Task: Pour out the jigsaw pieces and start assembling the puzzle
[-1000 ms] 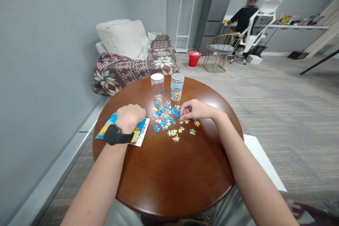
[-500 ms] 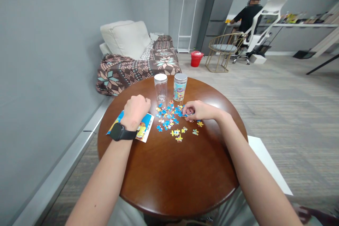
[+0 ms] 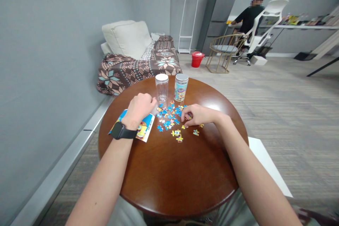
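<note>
My left hand point(image 3: 141, 106), with a black smartwatch point(image 3: 122, 132) on its wrist, is curled above a blue and yellow picture sheet point(image 3: 144, 130). Its fingertips are hidden, so whatever they may hold does not show. To its right spreads a heap of blue, yellow and pink jigsaw pieces point(image 3: 169, 116). My right hand point(image 3: 198, 114) reaches down at the heap's right side, thumb and forefinger apart. Their tips are at a small yellow jigsaw piece point(image 3: 183, 126). Closer to me lie two other yellow pieces point(image 3: 176, 132), side by side, and a greenish piece point(image 3: 196, 132).
Behind the heap stand a clear jar point(image 3: 162, 90) and a picture-printed jar point(image 3: 181, 90) on the round brown table point(image 3: 174, 176). Beyond are a patterned sofa point(image 3: 137, 72), a red bin point(image 3: 197, 59), a gold chair point(image 3: 225, 48) and a person point(image 3: 249, 19) at a counter.
My right hand has shifted toward me, from the blue pieces to the small yellow piece. My left hand stays over the sheet with little movement. The view has shifted slightly.
</note>
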`<state>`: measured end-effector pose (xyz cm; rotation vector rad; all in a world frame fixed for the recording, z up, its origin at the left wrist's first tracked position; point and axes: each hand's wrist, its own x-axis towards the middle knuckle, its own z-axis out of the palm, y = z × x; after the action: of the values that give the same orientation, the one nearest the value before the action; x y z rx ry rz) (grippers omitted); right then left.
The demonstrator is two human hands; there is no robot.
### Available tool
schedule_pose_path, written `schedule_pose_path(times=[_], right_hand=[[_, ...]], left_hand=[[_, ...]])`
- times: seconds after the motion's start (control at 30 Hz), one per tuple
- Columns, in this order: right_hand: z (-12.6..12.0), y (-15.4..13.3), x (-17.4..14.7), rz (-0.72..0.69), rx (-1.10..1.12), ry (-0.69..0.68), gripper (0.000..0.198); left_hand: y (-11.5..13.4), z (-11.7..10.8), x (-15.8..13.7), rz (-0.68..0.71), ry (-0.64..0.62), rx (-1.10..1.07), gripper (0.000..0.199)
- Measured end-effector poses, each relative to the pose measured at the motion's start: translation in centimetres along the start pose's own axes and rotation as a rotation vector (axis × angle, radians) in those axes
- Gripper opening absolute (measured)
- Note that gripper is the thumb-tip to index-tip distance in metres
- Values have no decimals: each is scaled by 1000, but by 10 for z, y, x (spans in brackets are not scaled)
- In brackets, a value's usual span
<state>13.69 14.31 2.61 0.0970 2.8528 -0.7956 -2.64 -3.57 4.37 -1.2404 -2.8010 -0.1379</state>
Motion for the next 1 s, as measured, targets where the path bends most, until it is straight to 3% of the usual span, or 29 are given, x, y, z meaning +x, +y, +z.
schedule_pose_path(times=[0.17, 0.27, 0.6, 0.77, 1.0], right_hand=[[0, 0, 1, -4, -8, -37, 19], [0, -3, 1, -6, -8, -44, 9], [1, -5, 0, -46, -8, -13, 3], [1, -3, 2, -21, 29, 2, 20], [-3, -5, -1, -58, -2, 18, 10]], left_hand=[[-9, 16, 10, 506, -78, -157, 22], [-12, 27, 16, 626, -83, -168, 24], [-8, 31, 19, 621, -117, -228, 14], [-12, 20, 15, 485, -140, -321, 21], [-19, 19, 14, 419, -147, -270, 26]])
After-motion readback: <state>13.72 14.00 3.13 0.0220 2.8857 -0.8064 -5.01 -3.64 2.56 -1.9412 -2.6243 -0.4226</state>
